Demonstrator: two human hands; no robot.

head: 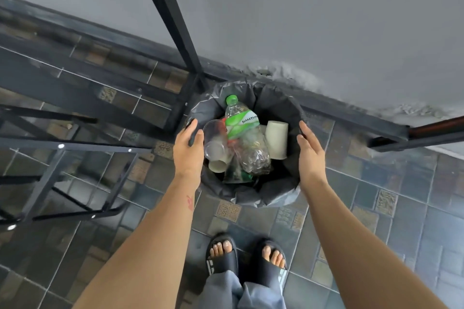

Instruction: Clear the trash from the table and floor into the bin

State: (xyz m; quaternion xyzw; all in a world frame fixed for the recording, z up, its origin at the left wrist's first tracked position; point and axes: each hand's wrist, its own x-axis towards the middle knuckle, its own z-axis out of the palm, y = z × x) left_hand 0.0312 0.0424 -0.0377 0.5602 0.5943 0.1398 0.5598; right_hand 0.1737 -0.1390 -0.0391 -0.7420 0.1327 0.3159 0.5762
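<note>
1. Looking straight down into a round bin lined with a black plastic bag (251,199), set on a dark tiled floor (376,208) at the foot of a grey wall (326,20), just beside a black metal table leg (170,20).
2. Judged late in the task: trash already inside, none seen on the stretch of floor in view. No way of checking the table top, which is out of view.
3. Packed into the bin: a crushed clear plastic bottle with green cap and green-and-white label (241,123), lying with its cap toward the wall. Beside it on the left, a clear plastic cup (213,138), and below that a small white paper cup (217,164). On the right, a tall white paper cup (276,140). In the middle, crumpled clear plastic wrap (256,158).
4. Flanking the bin with the left hand (188,148) at the left rim and the right hand (311,150) at the right rim. Both flat, fingers straight and together, palms turned inward, gripping nothing.
5. Cannot tell whether touching the liner's edge or just off it.
6. Trash between the two palms and lower, near the left thumb, apart from the right hand.
7. Next, probably: either curl fingers over the rim to lift or shift the bin, or withdraw and search for leftovers. If lifting, mind the loose liner and the table leg close by.
</note>
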